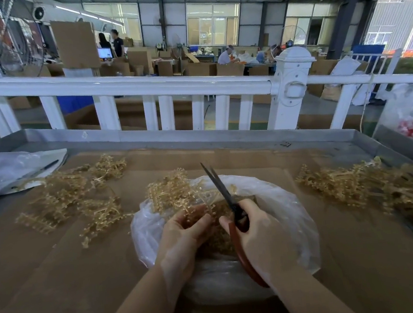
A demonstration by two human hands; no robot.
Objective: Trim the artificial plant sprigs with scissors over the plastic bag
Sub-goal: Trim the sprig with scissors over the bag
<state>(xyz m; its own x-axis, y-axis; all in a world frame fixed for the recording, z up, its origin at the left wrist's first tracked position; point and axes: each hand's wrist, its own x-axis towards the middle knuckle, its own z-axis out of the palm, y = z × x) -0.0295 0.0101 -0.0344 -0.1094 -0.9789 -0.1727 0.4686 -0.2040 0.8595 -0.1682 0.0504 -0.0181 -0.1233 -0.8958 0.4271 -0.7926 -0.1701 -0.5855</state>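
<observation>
Our left hand point(182, 231) curls its fingers around a tan, beaded artificial plant sprig point(171, 192), holding it above the open mouth of a clear, crumpled plastic bag point(289, 214). Just to its right, our right hand point(261, 237) grips the red-handled scissors point(226, 200), whose dark blades point away from us, slightly parted, beside the sprig's stems. We see loose tan sprigs point(70, 194) lying on the brown cardboard-covered table point(61, 284) to the left, and another heap of sprigs point(359, 182) well apart on the right.

Sprig piles point(73, 194) flanking plastic bag point(289, 214)
</observation>
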